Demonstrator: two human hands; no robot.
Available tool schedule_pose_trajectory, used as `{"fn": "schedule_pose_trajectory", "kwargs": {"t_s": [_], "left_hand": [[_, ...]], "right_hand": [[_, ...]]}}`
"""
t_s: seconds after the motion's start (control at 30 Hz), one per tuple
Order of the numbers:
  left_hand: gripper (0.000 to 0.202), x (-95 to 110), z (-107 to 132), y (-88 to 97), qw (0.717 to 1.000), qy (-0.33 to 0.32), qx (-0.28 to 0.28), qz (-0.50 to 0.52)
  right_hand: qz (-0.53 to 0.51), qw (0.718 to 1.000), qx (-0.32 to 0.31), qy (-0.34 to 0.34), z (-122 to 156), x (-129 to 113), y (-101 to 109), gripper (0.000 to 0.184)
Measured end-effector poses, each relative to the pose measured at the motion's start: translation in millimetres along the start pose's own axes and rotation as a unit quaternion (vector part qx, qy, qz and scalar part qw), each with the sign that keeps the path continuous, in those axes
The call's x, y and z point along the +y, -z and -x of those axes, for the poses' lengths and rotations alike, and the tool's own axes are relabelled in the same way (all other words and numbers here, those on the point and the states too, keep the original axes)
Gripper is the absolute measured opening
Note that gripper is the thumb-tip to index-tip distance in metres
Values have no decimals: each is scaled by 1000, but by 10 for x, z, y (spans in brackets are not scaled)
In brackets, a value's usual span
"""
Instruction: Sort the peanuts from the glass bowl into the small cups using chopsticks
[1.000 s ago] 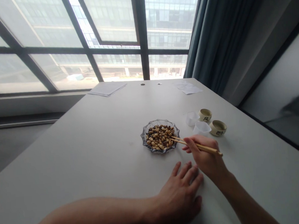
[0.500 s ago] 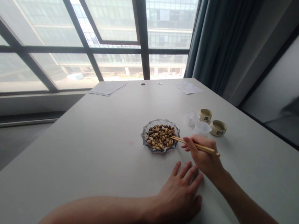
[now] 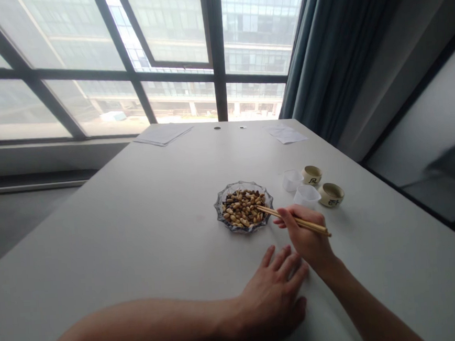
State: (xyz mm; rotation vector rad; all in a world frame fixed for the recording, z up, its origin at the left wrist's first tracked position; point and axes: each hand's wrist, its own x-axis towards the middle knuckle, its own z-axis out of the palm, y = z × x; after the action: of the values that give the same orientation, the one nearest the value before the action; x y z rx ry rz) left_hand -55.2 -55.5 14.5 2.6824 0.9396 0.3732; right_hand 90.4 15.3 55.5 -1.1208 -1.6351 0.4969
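Observation:
A fluted glass dish [image 3: 242, 184] holds a heap of roasted peanuts [image 3: 242, 207], some pale and some dark. My right hand [image 3: 303, 233] is shut on a pair of wooden chopsticks [image 3: 290, 217], and their tips reach over the near right rim of the dish. Whether the tips touch a peanut is hard to tell. My left hand [image 3: 271, 298] lies flat on the white table [image 3: 155, 207] below the dish, fingers apart, holding nothing.
Two clear plastic cups [image 3: 306, 196] and two small ceramic cups [image 3: 331, 195] stand to the right of the dish. Sheets of paper [image 3: 163, 134] lie at the far edge of the table. A large window and dark curtain stand beyond it.
My right hand and the chopsticks have shifted slightly left, with the tips a little further over the dish rim. My left hand has stayed in place.

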Motion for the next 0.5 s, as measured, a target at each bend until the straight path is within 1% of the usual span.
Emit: {"fn": "schedule_pose_trajectory", "kwargs": {"t_s": [0.1, 0.27, 0.5], "left_hand": [[53, -5, 7, 3, 1000, -1, -1, 4], [54, -6, 16, 14, 1000, -4, -1, 7], [56, -13, 24, -6, 1000, -4, 0, 8]], "right_hand": [[-4, 1000, 9, -5, 3, 3, -9, 36], [-40, 998, 9, -39, 10, 18, -22, 34], [-99, 991, 32, -86, 34, 149, -103, 37]]}}
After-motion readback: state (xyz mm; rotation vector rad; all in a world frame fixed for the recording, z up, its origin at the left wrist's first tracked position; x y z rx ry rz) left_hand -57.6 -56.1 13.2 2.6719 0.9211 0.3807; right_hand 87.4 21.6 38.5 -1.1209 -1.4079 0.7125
